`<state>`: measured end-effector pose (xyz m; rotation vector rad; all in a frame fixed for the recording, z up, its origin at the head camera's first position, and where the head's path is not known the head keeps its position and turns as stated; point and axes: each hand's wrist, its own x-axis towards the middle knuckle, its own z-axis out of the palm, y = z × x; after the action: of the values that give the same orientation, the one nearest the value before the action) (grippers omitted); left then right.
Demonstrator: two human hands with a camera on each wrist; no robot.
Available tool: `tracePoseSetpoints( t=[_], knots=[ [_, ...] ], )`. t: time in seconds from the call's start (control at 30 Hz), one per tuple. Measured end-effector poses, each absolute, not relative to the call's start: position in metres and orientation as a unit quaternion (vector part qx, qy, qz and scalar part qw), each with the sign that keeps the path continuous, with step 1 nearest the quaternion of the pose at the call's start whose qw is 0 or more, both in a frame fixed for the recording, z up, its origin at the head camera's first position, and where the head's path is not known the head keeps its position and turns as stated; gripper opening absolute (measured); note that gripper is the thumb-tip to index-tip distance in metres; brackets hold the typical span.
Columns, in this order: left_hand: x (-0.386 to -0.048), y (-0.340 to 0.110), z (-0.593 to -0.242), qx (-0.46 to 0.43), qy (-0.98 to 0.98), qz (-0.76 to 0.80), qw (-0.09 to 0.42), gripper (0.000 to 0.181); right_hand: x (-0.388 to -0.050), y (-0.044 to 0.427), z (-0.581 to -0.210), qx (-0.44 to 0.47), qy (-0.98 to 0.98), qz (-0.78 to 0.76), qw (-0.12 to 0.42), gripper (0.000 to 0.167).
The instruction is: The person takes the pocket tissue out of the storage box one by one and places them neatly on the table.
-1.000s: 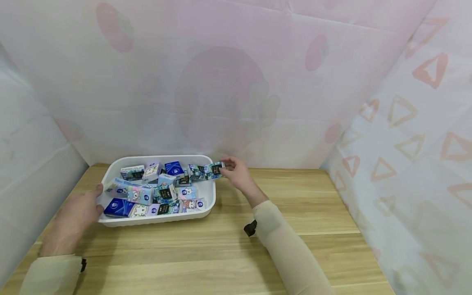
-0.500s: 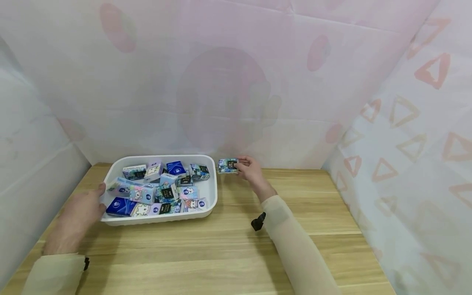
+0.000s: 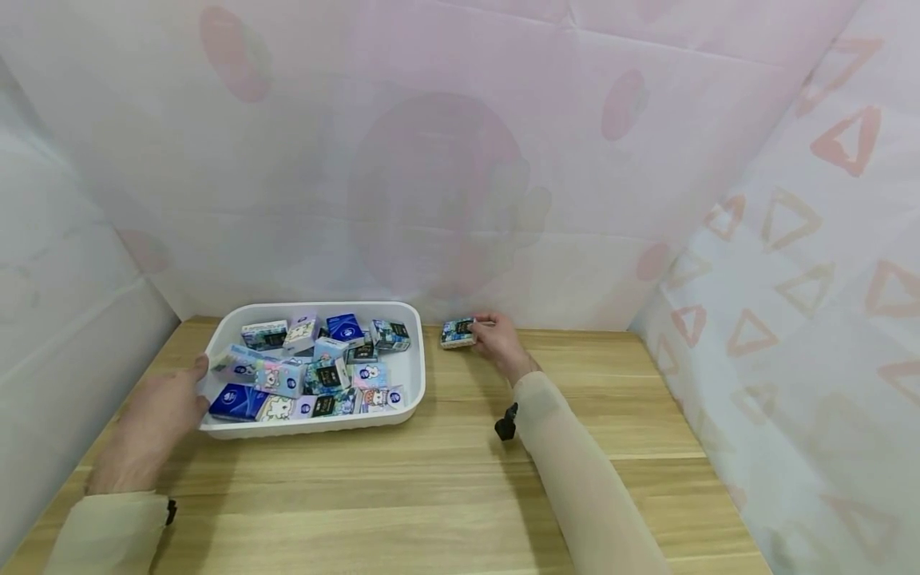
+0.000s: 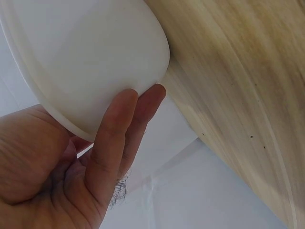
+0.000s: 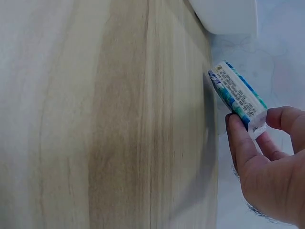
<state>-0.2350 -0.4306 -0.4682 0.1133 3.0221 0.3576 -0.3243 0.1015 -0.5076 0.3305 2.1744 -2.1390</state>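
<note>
A white plastic tray (image 3: pixel 417 375) holds several small tissue packs (image 3: pixel 237 402) in blue, pastel and dark floral wrappers. At its left end my left hand (image 3: pixel 154 419) grips the wall. In the left wrist view, fingers (image 4: pixel 114 126) lie along the outside of the tray, while the thumb is mostly hidden by the rim. My right hand (image 3: pixel 499 343) pinches one dark floral tissue pack (image 3: pixel 457 333) by its right end, just right of the tray. From the right wrist, that pack (image 5: pixel 237 94) appears tilted slightly above the table, its printed white side showing.
The wooden table (image 3: pixel 431 495) carries the tray at its back left. A pale patterned back wall (image 3: pixel 446 200) stands close behind the tray and the right hand. Side walls (image 3: pixel 805 335) enclose the table at left and right.
My right hand has carried the floral tissue pack out over the tray's right rim, then lowered it toward the table at the back. The left hand has stayed on the tray.
</note>
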Motion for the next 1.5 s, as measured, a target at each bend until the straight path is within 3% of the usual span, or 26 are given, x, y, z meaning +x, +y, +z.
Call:
tracePoseSetpoints(
  t=[0.67,1.1,1.5],
  knots=[
    [-0.236,-0.432,-0.468,0.041,0.99,0.121,0.055,0.078,-0.332,0.102,-0.508,0.1,0.757,-0.641,0.08,0.049],
    [-0.237,-0.432,-0.469,0.044,0.989,0.128,0.058,0.079,-0.334,0.105,-0.508,0.088,0.751,-0.652,0.06,0.049],
    [-0.24,-0.431,-0.469,0.023,0.989,0.119,0.081,0.08,-0.316,0.082,-0.477,0.036,0.782,-0.621,0.044,0.05]
  ],
)
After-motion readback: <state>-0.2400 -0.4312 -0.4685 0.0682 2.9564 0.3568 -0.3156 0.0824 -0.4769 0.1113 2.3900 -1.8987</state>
